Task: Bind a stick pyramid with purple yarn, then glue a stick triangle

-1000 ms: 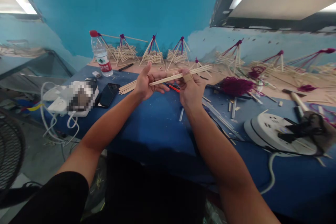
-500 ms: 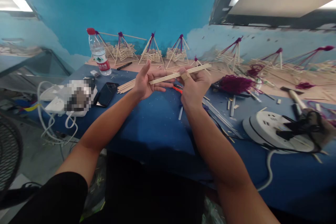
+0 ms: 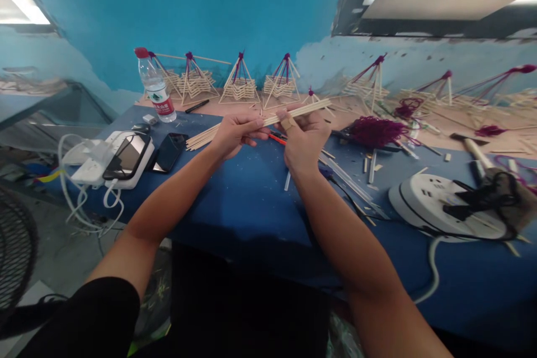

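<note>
Right hand (image 3: 308,137): fingers pinching thin wooden sticks (image 3: 310,108) aloft over the counter (image 3: 235,196); left hand (image 3: 239,135) at their lower ends, whether its fingers pinch, cannot tell; good practice: pinch lightly, keep shafts parallel, square the ends before letting go.

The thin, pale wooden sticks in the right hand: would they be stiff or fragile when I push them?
The thin, pale wooden sticks are probably stiff: they run straight past the right hand. Being so slender, they may snap if bent hard.
</note>
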Motion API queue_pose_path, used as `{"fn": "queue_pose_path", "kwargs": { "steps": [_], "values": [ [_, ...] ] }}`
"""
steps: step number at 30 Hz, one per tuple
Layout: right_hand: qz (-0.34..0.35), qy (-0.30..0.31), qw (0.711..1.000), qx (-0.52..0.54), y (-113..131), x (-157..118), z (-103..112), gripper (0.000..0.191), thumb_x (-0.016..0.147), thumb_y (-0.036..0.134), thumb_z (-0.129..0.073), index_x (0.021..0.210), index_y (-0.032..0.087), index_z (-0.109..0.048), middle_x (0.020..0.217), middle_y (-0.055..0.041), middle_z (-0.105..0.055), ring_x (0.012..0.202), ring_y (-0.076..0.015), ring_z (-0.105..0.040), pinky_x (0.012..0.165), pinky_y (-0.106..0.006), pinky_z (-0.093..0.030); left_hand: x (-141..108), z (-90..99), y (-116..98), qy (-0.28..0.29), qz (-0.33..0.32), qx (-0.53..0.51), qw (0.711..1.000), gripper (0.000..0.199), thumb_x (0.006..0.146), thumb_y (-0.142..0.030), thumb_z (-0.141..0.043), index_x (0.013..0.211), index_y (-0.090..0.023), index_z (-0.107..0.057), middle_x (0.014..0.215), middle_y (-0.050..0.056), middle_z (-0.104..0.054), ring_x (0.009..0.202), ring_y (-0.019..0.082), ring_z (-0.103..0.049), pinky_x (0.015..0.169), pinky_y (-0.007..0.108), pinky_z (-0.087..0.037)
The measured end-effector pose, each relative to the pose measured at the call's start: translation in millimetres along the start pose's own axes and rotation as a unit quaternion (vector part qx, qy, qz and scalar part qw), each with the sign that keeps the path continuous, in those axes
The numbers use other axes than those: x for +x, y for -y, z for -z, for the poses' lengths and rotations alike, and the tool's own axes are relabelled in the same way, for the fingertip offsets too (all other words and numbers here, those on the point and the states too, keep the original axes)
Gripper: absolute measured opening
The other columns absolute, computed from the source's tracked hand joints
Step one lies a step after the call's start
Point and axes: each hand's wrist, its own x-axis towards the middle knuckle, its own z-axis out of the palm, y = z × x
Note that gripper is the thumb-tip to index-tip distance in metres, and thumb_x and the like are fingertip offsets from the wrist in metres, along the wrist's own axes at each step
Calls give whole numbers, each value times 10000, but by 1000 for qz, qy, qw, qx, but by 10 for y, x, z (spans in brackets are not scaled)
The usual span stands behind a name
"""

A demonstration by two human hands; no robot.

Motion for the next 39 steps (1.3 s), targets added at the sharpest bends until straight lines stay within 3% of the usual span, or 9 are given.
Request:
{"fn": "queue_pose_path", "kwargs": {
  "steps": [6, 10, 13, 17, 22, 29, 34, 37, 39],
  "values": [
    [-24, 15, 1000, 9, -11, -5, -4, 317, 782, 508, -885, 908, 278, -707, 798, 31, -722, 704, -144, -730, 684, -291, -653, -7, 10, 8, 12, -11, -13, 1000, 196, 814, -260, -897, 776, -120, -765, 743, 42, -815, 590, 102, -754, 462, 149, -475],
    [-38, 9, 999, 29, 4, -20, -19, 314, 729, 476, -918, 879, 271, -733, 781, 27, -731, 704, -147, -727, 694, -298, -667, 1, 23, 32, 15, -44, -14, 999, 308, 693, -333, -970, 730, -125, -746, 683, 33, -793, 534, 97, -721, 436, 151, -455],
    [-38, 8, 999, 24, 5, 2, -11, 334, 741, 521, -911, 894, 271, -751, 817, 18, -749, 726, -150, -733, 695, -298, -674, 9, 29, 33, 1, -57, 8, 998, 360, 678, -375, -989, 718, -133, -724, 666, 22, -779, 524, 87, -706, 448, 151, -453],
    [-9, -34, 999, 29, -54, 107, 58, 405, 796, 587, -874, 1046, 281, -780, 867, 20, -736, 813, -154, -763, 777, -305, -695, 23, 39, 25, -42, -65, 34, 996, 343, 731, -373, -965, 729, -143, -710, 687, 23, -781, 566, 101, -732, 489, 167, -478],
    [44, -75, 996, 17, -178, 242, 172, 459, 844, 555, -850, 1239, 330, -784, 839, 50, -710, 765, -130, -736, 808, -314, -694, 33, 40, 31, -55, -72, 34, 995, 280, 742, -343, -932, 726, -139, -741, 713, 56, -801, 599, 134, -756, 502, 191, -496],
    [17, -93, 995, 39, -222, 321, 222, 316, 839, 518, -840, 1054, 286, -842, 1024, -7, -812, 861, -158, -771, 814, -347, -713, 16, 56, -25, -52, -55, 36, 996, 281, 671, -341, -966, 729, -136, -784, 761, 80, -824, 640, 140, -770, 547, 196, -542],
    [16, -104, 993, 50, -162, 316, 217, 281, 798, 480, -880, 999, 287, -848, 958, 9, -812, 757, -125, -725, 734, -294, -685, 13, 67, -61, -48, -35, 51, 997, 239, 698, -313, -955, 754, -131, -811, 806, 94, -838, 678, 148, -783, 538, 190, -538],
    [28, -100, 993, 58, -165, 325, 213, 272, 795, 464, -887, 993, 282, -844, 858, 30, -767, 712, -106, -701, 702, -263, -663, 2, 50, -58, -50, -25, 41, 998, 250, 737, -250, -924, 936, -119, -849, 808, 74, -840, 658, 139, -782, 520, 177, -527],
    [35, -109, 991, 66, -192, 343, 207, 302, 764, 471, -915, 990, 289, -833, 774, 59, -712, 689, -98, -693, 700, -253, -663, -8, 36, -53, -53, -22, 34, 998, 447, 767, -196, -894, 1203, -122, -828, 793, 46, -837, 646, 138, -784, 525, 177, -537]
  ]
}}
